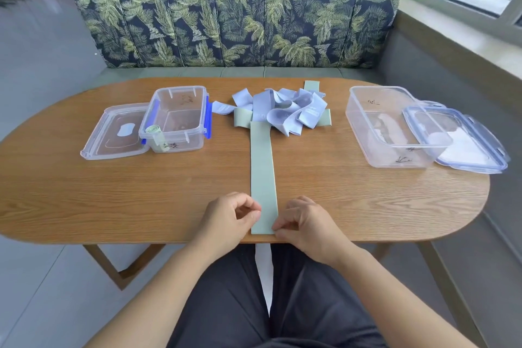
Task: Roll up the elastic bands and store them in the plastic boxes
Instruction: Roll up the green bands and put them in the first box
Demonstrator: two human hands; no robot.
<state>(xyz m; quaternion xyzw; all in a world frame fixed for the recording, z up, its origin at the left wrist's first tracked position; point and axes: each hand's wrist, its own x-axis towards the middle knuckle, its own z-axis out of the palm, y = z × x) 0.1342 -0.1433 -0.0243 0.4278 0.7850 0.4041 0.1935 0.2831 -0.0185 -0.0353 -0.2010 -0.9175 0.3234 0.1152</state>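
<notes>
While the green band (262,172) lay flat from the table's (84,192) near edge up to the pile of bands (282,110) at mid-table, your right hand (308,223) pinched its near right corner. Your left hand (231,217), fingers curled, sat at its left edge, though I could not tell whether it gripped. The far end vanished under the pile, so rolling risked dragging loose bands along. Uneven pinches could have skewed the roll, leaving it too wide for the left box (180,89), where one rolled band (154,135) sat in the near-left corner.
</notes>
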